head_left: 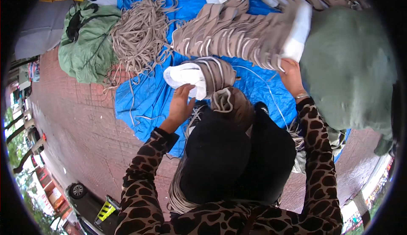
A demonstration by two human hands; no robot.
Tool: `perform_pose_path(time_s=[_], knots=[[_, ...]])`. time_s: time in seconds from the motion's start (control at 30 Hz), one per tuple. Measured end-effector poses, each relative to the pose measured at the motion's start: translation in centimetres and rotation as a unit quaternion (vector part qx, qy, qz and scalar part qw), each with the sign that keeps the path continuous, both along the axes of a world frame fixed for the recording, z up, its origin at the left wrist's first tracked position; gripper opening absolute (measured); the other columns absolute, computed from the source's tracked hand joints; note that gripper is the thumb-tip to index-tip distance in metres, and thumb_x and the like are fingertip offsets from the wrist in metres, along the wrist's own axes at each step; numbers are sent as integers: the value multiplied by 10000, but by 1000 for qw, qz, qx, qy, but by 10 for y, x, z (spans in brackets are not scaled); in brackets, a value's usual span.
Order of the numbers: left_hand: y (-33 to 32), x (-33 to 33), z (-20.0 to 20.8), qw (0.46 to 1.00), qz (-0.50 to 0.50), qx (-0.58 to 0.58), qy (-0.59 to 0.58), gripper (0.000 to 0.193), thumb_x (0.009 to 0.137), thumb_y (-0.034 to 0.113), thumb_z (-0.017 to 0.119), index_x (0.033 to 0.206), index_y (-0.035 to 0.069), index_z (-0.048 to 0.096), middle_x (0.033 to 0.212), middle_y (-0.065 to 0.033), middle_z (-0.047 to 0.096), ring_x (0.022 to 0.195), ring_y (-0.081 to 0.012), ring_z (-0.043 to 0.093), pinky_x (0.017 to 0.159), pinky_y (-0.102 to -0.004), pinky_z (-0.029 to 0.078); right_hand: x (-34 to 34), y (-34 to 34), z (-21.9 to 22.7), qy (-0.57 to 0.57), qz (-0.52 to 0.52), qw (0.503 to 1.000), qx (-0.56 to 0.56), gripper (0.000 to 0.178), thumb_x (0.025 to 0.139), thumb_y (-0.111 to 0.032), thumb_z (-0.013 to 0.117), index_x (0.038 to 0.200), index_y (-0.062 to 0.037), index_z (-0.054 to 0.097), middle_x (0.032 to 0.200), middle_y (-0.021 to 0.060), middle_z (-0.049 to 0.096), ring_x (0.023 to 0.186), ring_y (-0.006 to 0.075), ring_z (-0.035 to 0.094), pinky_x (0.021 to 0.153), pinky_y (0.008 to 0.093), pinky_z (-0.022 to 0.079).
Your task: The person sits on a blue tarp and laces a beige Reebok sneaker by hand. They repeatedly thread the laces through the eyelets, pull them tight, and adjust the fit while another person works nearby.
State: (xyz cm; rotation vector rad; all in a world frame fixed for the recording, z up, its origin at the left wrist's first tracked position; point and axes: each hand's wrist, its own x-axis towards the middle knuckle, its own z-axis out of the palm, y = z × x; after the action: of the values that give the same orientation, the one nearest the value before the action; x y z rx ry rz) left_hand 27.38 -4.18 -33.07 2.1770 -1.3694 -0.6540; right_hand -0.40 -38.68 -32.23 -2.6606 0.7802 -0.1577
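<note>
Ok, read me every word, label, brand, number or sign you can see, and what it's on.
No text can be read.
Shopfront at the lower left: any lettering is too small and blurred.
Brown-and-white stack at the right hand: no lettering visible.
Green sack at the upper left: none visible.

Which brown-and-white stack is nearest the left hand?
The short stack with white end facing left, beside the left hand; others, like the long row by the right hand, lie farther.
</note>
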Motion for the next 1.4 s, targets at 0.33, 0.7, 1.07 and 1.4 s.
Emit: perform_pose_path(time_s=[0.33, 0.7, 1.07, 1.4], knots=[[-48, -22, -55, 967, 226, 26, 112, 287, 777, 106, 712, 979, 32, 522, 915, -135, 605, 847, -290, 625, 751, -382, 499, 1, -13, -36, 41, -91, 993, 57, 297, 800, -30, 622, 1088, -82, 672, 1061, 204, 664, 1000, 413, 618, 865, 469, 499], [-70, -40, -7, 940, -282, 7, 191, 275, 784, 200, 800, 887, 31, 610, 818, -112, 615, 777, -275, 631, 716, -345, 509, -26, 42, -2, -61, -80, 994, -35, 208, 862, -89, 636, 1053, -7, 636, 962, 168, 686, 895, 406, 653, 809, 421, 543], [-84, -9, -65, 881, 270, 141, 363, 597, 756, 383, 845, 1078, -70, 629, 959, -101, 673, 832, -165, 625, 708, -333, 505, -63, 119, -18, -19, -68, 795, 603, 425, 952, -164, 613, 1346, -23, 536, 1257, 135, 593, 1041, 196, 642, 918, 348, 516], [-72, 31, -41, 809, 274, 67, 516, 458, 810, 173, 801, 1172, -54, 636, 1064, -79, 692, 902, -165, 652, 770, -316, 507, -28, 94, -2, 6, -66, 833, 549, 360, 938, -99, 608, 1294, -53, 586, 1236, 117, 633, 1059, 204, 643, 918, 338, 513]])
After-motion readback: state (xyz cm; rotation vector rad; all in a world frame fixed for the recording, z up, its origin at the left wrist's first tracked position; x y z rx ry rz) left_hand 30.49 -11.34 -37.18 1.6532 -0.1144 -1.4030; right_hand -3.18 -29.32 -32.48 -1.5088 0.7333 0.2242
